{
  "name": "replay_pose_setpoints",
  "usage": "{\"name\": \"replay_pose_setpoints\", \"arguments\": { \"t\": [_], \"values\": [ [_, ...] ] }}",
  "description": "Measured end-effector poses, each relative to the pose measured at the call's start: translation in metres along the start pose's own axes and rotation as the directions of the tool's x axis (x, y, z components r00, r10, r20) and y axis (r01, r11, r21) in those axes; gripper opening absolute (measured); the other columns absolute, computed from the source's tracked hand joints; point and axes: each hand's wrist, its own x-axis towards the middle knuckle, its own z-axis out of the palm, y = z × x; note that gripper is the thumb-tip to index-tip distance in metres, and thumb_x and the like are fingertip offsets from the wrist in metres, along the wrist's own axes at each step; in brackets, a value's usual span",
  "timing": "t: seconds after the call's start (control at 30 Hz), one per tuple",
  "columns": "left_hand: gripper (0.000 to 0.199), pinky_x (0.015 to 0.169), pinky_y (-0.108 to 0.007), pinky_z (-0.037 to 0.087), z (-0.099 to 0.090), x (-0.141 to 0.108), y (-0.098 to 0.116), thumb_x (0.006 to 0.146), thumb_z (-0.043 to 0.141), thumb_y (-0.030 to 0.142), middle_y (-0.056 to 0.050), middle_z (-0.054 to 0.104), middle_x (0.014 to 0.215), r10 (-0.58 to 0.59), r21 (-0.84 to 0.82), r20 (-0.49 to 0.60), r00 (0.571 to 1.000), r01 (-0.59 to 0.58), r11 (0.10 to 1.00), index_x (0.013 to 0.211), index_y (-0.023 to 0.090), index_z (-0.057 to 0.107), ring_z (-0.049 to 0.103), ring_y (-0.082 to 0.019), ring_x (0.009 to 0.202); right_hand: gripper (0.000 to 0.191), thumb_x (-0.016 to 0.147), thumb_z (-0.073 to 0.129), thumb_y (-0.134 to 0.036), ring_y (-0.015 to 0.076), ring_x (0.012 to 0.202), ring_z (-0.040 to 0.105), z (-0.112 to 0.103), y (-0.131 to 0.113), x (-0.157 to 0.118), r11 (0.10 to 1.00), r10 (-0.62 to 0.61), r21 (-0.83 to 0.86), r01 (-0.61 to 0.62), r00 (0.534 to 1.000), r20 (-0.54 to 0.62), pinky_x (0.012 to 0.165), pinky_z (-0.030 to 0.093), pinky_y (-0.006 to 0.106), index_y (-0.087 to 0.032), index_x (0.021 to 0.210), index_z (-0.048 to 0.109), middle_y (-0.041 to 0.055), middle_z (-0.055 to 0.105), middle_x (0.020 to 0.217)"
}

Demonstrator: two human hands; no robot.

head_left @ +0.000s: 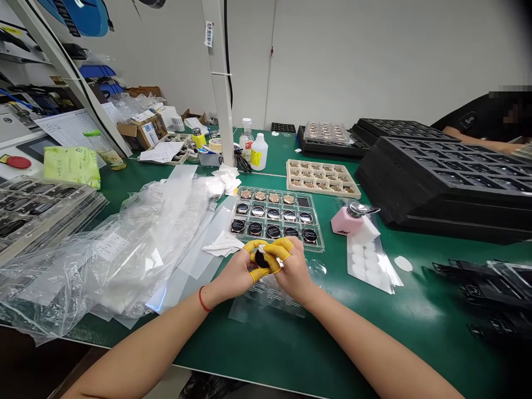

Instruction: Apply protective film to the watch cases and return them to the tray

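Both hands, left hand [239, 271] and right hand [293, 269], pinch the small dark disc [261, 259] in a fingertip grip just below the clear tray [276, 219], so I'd wipe gently, touching edges only.

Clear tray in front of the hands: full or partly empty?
Partly empty. The clear tray shows round parts in most pockets, but the top-right pocket looks vacant, dark with no disc.
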Motion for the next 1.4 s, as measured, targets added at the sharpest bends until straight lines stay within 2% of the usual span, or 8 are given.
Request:
{"name": "replay_pose_setpoints", "arguments": {
  "t": [0.1,0.23,0.43,0.53,0.9,1.13,1.23,1.4],
  "values": [
    [0.045,0.08,-0.033,0.051,0.0,-0.001,0.002,0.075,0.065,0.029,-0.003,0.059,0.096,-0.013,0.012,-0.049,0.999,0.014,1.0,0.114,0.021,0.043,0.061,-0.017,0.086,0.014,0.087,0.048,-0.024,0.0202,0.087,0.049,-0.004,0.012,0.005,0.995,0.091,-0.039,-0.092,0.995,-0.029,0.082,0.036,0.038,-0.022,0.09,0.062,0.0054,0.063,0.088],
    [0.045,0.089,-0.036,0.049,-0.005,-0.002,0.004,0.077,0.064,0.029,-0.006,0.058,0.11,0.013,0.057,-0.064,0.998,-0.009,0.998,0.115,0.022,0.042,0.062,-0.019,0.096,0.021,0.085,0.05,-0.029,0.0243,0.095,0.048,-0.022,0.023,0.012,0.953,0.3,-0.08,-0.293,0.95,0.089,0.085,0.035,0.042,-0.019,0.1,0.06,0.0083,0.061,0.097],
    [0.046,0.097,-0.039,0.045,-0.016,0.001,-0.001,0.079,0.062,0.027,-0.01,0.057,0.12,0.057,0.009,-0.077,0.995,-0.057,0.998,0.117,0.023,0.037,0.061,-0.021,0.106,0.019,0.081,0.049,-0.03,0.0222,0.094,0.055,-0.043,0.023,0.018,0.781,0.543,0.132,-0.61,0.769,0.338,0.081,0.042,0.037,-0.02,0.09,0.062,0.0073,0.062,0.099],
    [0.046,0.098,-0.041,0.043,-0.017,0.002,-0.003,0.079,0.061,0.028,-0.01,0.059,0.118,0.055,-0.023,-0.065,0.996,-0.057,0.998,0.117,0.023,0.036,0.062,-0.021,0.105,0.017,0.077,0.052,-0.031,0.0199,0.085,0.057,-0.045,0.017,0.019,0.684,0.576,0.196,-0.703,0.685,0.445,0.075,0.044,0.034,-0.018,0.083,0.061,0.006,0.063,0.093],
    [0.048,0.095,-0.037,0.046,-0.016,0.001,0.001,0.078,0.061,0.027,-0.01,0.055,0.123,0.058,0.06,-0.071,0.996,-0.054,0.997,0.119,0.023,0.037,0.057,-0.022,0.11,0.015,0.071,0.059,-0.032,0.0184,0.077,0.056,-0.048,0.012,0.021,0.659,0.572,0.236,-0.714,0.679,0.46,0.069,0.044,0.031,-0.019,0.078,0.059,0.0038,0.062,0.085],
    [0.045,0.085,-0.034,0.048,-0.008,0.0,0.005,0.076,0.061,0.022,-0.005,0.06,0.104,0.02,0.143,-0.026,0.999,-0.016,0.99,0.117,0.023,0.041,0.059,-0.017,0.092,0.013,0.074,0.06,-0.032,0.0182,0.087,0.055,-0.057,-0.002,0.025,0.582,0.493,0.482,-0.655,0.755,0.432,0.079,0.042,0.032,-0.02,0.073,0.058,0.0031,0.061,0.093],
    [0.047,0.08,-0.032,0.049,-0.005,-0.001,0.004,0.074,0.064,0.022,-0.003,0.059,0.102,0.019,0.111,0.016,1.0,-0.02,0.994,0.116,0.024,0.044,0.059,-0.016,0.086,0.015,0.072,0.062,-0.034,0.0198,0.093,0.055,-0.048,-0.008,0.023,0.523,0.505,0.502,-0.689,0.725,0.47,0.084,0.042,0.035,-0.019,0.072,0.059,0.0044,0.06,0.1],
    [0.044,0.079,-0.031,0.048,-0.001,-0.003,0.005,0.075,0.064,0.023,-0.002,0.061,0.1,0.011,0.073,0.046,0.999,-0.015,0.997,0.115,0.025,0.045,0.061,-0.017,0.086,0.018,0.072,0.063,-0.036,0.0192,0.088,0.056,-0.036,-0.011,0.02,0.441,0.49,0.521,-0.73,0.683,0.542,0.083,0.042,0.034,-0.019,0.072,0.059,0.0032,0.063,0.087]
  ]
}}
